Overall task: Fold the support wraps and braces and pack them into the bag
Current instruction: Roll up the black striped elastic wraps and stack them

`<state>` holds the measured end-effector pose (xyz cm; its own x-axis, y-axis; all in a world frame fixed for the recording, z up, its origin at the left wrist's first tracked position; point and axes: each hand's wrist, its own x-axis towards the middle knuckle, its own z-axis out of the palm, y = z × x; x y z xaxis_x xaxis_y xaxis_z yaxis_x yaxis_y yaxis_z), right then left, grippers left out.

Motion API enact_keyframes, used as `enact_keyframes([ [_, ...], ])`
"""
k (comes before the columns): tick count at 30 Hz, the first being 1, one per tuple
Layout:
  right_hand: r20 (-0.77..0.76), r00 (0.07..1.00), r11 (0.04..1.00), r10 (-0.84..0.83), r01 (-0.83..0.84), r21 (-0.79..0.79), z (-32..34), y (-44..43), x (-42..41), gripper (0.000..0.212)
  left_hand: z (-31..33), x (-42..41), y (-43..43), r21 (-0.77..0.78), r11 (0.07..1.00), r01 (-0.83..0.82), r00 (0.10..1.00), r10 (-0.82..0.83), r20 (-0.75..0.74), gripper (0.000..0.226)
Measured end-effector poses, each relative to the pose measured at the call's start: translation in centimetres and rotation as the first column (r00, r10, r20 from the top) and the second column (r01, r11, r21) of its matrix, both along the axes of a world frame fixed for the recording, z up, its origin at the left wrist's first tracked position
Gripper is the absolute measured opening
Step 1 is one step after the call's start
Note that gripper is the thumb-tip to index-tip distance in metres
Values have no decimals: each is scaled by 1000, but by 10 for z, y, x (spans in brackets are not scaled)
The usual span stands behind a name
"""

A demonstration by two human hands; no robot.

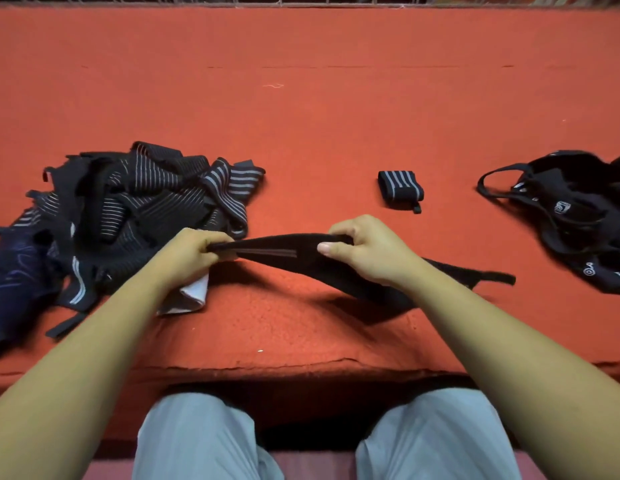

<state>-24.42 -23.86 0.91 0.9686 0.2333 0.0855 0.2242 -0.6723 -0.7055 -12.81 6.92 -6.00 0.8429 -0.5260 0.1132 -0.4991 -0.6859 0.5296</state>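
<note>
Working over a red-covered bench (336,116); on its left side, a tangled heap of striped wraps (138,202), unfolded, apparently kept there as stock still to be done; at the far right, well apart, a black bag (578,216) lying slumped with cords loose, its mouth hard to read and nothing plainly seen inside, so probably not yet packed. Between them, a black wrap (294,251) lifted clear of the bench and pulled taut, tail trailing away under the right forearm; stretched, most likely, to flatten it for a first fold. Left grip (194,252) curled tight round one end; right grip (357,249) pinching further along, thumb in front, fingers over the top. Beyond, a small rolled wrap (401,188) sitting alone, nearer the bag than the heap, seemingly finished and waiting to go in.
</note>
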Motion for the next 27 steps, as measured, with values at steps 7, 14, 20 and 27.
enact_keyframes([
  [7,-200,973,993,-113,105,-50,-30,-28,-1,26,-13,-12,10,-86,995,49,966,-69,-249,29],
  [14,115,987,736,109,-3,-677,-40,46,-13,30,-24,-28,27,-138,990,-15,991,-4,-133,30],
  [20,155,985,762,73,46,-646,-60,134,16,43,-35,-37,19,-183,976,-120,988,135,73,36],
  [27,248,946,724,208,22,-690,-77,133,41,26,-47,-34,22,-226,958,-178,964,216,156,14],
])
